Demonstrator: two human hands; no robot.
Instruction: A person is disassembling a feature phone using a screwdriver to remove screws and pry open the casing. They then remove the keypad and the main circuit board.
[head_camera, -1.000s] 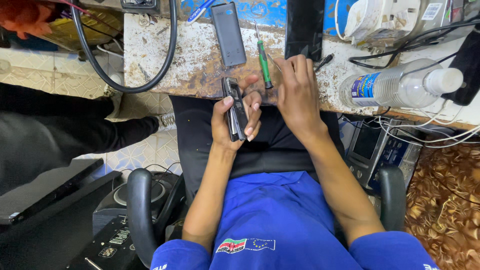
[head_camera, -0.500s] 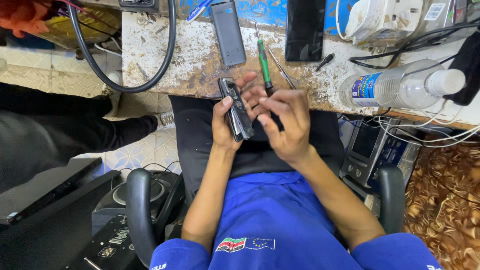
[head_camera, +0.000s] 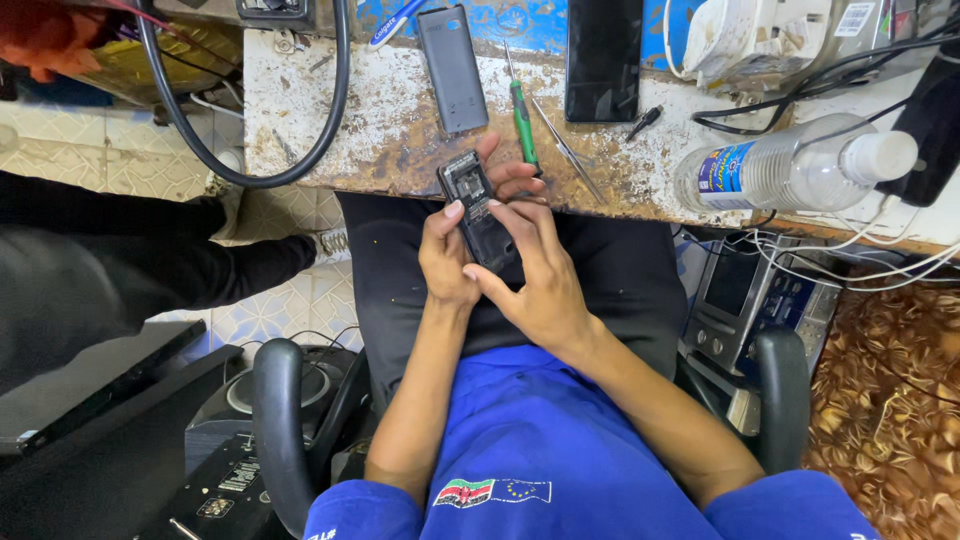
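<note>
Both hands clamped on opened phone (head_camera: 478, 208): left hand (head_camera: 447, 262), right hand (head_camera: 535, 270). Beyond phone on workbench (head_camera: 390, 140): green screwdriver (head_camera: 522, 117), tweezers (head_camera: 566, 150), back cover (head_camera: 452, 68), plastic bottle (head_camera: 790, 165).

Both hands, left hand (head_camera: 447, 262) and right hand (head_camera: 535, 270), grip a small black opened phone (head_camera: 477, 210) just below the near edge of the worn, paint-flecked worktop (head_camera: 390, 130); a green-handled screwdriver (head_camera: 523, 118) lies just beyond, clear plastic bottle (head_camera: 790, 165) toward the right edge

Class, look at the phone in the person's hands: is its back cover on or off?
Off. The phone shows its open inner compartment, and a grey back cover lies apart on the workbench.
</note>
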